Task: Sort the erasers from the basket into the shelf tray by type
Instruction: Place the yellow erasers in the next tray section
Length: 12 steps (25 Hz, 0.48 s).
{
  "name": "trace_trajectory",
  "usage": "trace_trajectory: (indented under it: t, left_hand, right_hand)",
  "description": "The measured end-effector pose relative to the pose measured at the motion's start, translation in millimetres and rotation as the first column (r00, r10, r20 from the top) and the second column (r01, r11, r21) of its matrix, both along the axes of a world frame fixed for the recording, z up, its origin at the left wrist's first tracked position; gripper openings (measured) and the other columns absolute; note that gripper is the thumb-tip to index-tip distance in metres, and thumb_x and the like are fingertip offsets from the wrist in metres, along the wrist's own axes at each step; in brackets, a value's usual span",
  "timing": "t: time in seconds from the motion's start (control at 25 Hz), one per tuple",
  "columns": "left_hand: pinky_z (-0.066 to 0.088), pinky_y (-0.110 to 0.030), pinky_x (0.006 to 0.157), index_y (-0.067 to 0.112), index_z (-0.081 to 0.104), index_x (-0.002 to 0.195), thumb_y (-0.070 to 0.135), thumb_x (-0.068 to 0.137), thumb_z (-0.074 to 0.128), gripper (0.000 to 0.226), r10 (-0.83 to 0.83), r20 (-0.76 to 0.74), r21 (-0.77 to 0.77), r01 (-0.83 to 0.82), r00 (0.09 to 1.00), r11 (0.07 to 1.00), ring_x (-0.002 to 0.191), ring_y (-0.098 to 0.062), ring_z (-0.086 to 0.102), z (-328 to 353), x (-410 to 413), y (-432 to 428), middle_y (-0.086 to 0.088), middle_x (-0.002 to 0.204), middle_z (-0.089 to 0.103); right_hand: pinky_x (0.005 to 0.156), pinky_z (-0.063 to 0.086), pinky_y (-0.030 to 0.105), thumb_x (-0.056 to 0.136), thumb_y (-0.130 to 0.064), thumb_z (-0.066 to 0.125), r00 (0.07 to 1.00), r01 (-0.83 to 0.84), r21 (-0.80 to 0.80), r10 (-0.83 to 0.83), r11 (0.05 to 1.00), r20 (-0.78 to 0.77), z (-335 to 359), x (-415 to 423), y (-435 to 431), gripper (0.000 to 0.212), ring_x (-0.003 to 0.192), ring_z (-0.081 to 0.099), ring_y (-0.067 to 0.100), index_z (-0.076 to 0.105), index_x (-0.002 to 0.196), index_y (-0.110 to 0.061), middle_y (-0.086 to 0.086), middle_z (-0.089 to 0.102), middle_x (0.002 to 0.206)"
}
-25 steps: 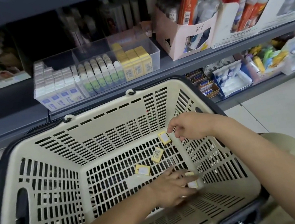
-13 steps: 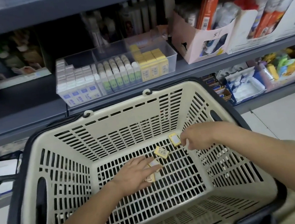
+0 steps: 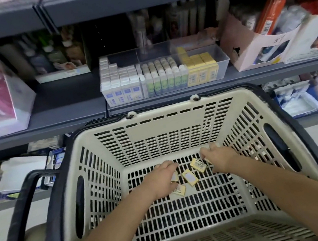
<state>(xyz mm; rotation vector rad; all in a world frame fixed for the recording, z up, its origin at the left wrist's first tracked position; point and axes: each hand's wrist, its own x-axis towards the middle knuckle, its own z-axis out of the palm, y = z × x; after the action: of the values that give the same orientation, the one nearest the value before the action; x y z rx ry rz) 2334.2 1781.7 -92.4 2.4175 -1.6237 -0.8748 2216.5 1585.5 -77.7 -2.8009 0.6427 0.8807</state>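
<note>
Left hand (image 3: 160,180) fingers (image 3: 170,167) curl down onto a yellow eraser (image 3: 174,178), gripping it. Right hand (image 3: 219,159) fingers (image 3: 204,153) are curled tight; can't tell if they hold anything. Two loose erasers (image 3: 189,177) lie between the hands and one at the left hand's 5 o'clock, all on the basket (image 3: 173,108) floor. Best to gather every yellow one flat, then lift to 12 o'clock: the shelf tray (image 3: 226,60), yellow stack (image 3: 201,67) at its 3 o'clock end.
</note>
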Motion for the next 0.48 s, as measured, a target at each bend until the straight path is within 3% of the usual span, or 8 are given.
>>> trace_trajectory:
  t: [0.08,0.24,0.4,0.48]
  left_hand:
    - [0.029,-0.036,0.110,0.020,0.022,0.147,0.032,0.092,0.053,0.064,-0.019,-0.018,-0.012,0.019,1.000,1.000,0.135,-0.021,0.029,-2,-9,-15,-0.002,0.151,0.026]
    - [0.036,-0.041,0.104,0.019,0.031,0.143,0.021,0.093,0.049,0.053,-0.079,0.029,-0.034,0.080,0.996,0.996,0.131,-0.024,0.033,-7,-27,-60,-0.001,0.147,0.034]
    - [0.038,-0.039,0.089,0.015,0.046,0.128,0.012,0.090,0.051,0.039,-0.123,0.213,0.020,0.121,0.969,0.992,0.117,-0.030,0.042,-14,-34,-79,-0.009,0.126,0.048]
    - [0.041,-0.039,0.088,0.012,0.049,0.125,0.014,0.089,0.055,0.036,-0.046,0.181,0.031,0.041,0.982,0.999,0.113,-0.029,0.046,-14,-32,-77,-0.011,0.120,0.049]
  right_hand:
    - [0.070,0.048,0.035,0.084,-0.019,0.059,1.000,-0.001,-0.019,0.001,1.000,0.003,2,0,-1,0.036,0.094,0.058,0.027,0.039,0.114,-0.019,0.009,0.052,0.119]
    - [0.065,0.041,0.026,0.086,-0.027,0.056,0.975,0.197,0.203,-0.214,0.959,0.065,18,1,-15,0.023,0.084,0.057,0.021,0.053,0.103,-0.011,0.005,0.062,0.095]
    - [0.057,0.042,0.023,0.089,-0.012,0.052,0.885,0.364,0.467,-0.455,0.806,0.097,29,5,-21,0.014,0.073,0.055,0.016,0.055,0.103,-0.012,0.006,0.059,0.084]
    - [0.058,0.044,0.021,0.089,-0.003,0.050,0.839,0.418,0.567,-0.541,0.710,0.061,34,8,-19,0.020,0.073,0.056,0.016,0.056,0.108,-0.008,0.009,0.062,0.085]
